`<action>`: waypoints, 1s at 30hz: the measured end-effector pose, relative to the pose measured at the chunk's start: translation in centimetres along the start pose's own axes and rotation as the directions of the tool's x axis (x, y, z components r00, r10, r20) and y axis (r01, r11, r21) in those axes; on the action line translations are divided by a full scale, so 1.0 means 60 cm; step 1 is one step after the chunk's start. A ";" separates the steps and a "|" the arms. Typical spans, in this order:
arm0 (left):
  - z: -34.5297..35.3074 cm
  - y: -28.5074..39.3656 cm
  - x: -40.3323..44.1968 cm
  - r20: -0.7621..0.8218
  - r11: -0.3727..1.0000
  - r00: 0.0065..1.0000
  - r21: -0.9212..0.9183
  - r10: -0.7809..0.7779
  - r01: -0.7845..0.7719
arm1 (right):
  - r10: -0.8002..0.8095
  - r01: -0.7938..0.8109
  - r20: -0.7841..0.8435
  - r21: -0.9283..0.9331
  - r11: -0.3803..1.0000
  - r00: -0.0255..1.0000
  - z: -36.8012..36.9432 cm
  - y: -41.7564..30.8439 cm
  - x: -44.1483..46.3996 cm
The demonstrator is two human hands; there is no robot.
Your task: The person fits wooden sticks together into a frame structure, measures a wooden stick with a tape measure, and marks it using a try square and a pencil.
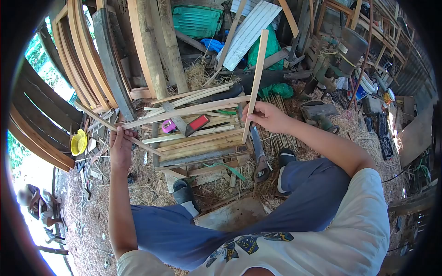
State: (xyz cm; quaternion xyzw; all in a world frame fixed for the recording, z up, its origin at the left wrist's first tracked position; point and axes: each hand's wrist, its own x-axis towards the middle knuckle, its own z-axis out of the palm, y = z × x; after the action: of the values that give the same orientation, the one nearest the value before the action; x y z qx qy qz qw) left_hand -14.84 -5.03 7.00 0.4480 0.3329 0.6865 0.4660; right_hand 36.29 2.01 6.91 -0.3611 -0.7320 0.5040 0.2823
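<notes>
My left hand [120, 147] is closed around a thin wooden slat [147, 147], where it meets the end of a long wooden crosspiece [189, 110]. My right hand [267, 117] pinches an upright wooden slat [258, 69] at the crosspiece's other end; whether these pieces are fastened together I cannot tell. Below them is a low slatted wooden bench [202, 154] with several loose strips on it. A pink tape measure [169, 125] and a try square with a red-faced handle [198, 124] lie there too. A handsaw [261, 163] leans at the bench's right side.
Curved timbers [83, 50] stand at the left, near a yellow plastic container [79, 142]. Behind the bench are a green crate [195, 20] and a white board [253, 32]. Machinery [340, 55] stands at the right. Shavings cover the ground. Another person [41, 202] sits far left.
</notes>
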 end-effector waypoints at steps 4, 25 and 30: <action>-0.011 -0.001 -0.001 0.013 1.000 1.000 -0.007 -0.002 0.002 | 0.015 -0.015 -0.009 -0.002 1.000 1.000 0.001 -0.002 0.000; -0.003 -0.001 -0.003 -0.042 0.997 0.997 -0.041 -0.061 0.059 | -0.220 0.235 -0.093 0.203 0.950 0.971 -0.001 -0.009 0.006; -0.019 -0.007 0.003 -0.030 0.998 0.998 -0.026 -0.060 0.059 | -0.218 0.231 -0.096 0.165 0.959 0.971 0.002 -0.024 0.004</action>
State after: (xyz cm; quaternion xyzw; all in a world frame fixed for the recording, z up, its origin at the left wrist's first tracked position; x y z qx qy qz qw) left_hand -15.77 -4.78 6.27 0.4212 0.3447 0.6834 0.4866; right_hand 35.69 1.82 8.21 -0.2684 -0.7097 0.5170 0.3962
